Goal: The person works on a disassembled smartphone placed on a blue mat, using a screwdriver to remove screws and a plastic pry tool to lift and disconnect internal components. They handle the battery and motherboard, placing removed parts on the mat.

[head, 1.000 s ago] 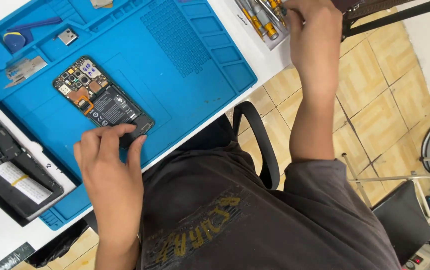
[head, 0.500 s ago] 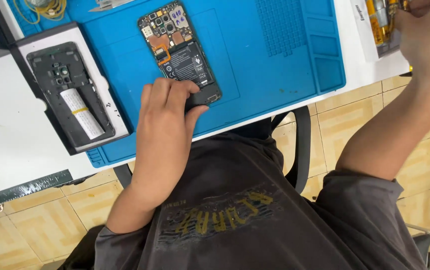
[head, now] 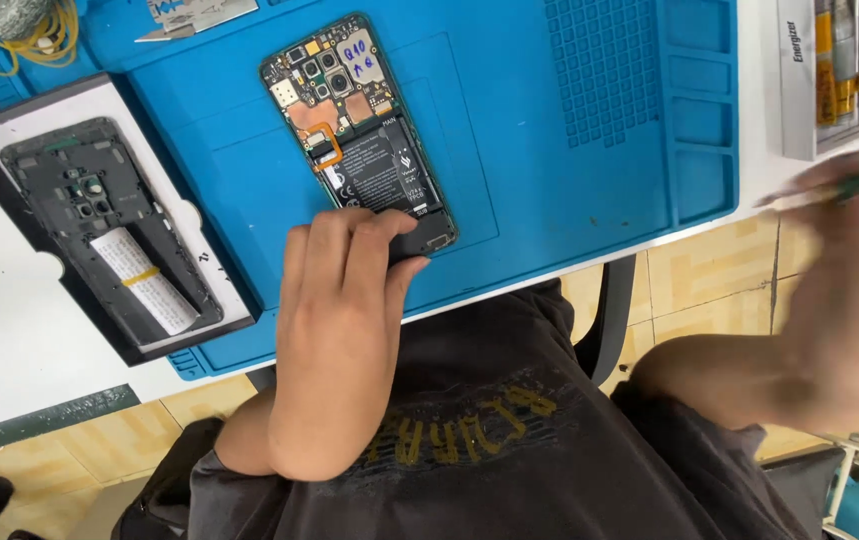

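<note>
- The left hand (head: 344, 300), low in the middle of the frame, lies flat with its fingers together, the fingertips (head: 389, 232) pressing on the bottom edge of the opened phone (head: 359, 130); it pins the phone rather than closing around it.
- The opened phone lies back-side up and tilted on the blue work mat (head: 549, 130), upper centre of the frame, its camera modules, circuit board and black battery exposed.
- The right hand (head: 849, 200), at the right edge, is blurred; something thin and greenish (head: 854, 183) shows at its fingers, but I cannot tell how it is gripped.
- Just above that hand, in the upper right corner, a white tray of yellow-handled screwdrivers (head: 839, 60) sits beside the mat.
- At the left of the frame the phone's dark back cover (head: 109, 230) lies inner side up on a white box lid (head: 9, 130), overlapping the mat's left edge.
- Metal tweezers (head: 194, 15) rest on the mat at the top edge, with a coil of yellow wire (head: 34, 30) in the upper left corner.
</note>
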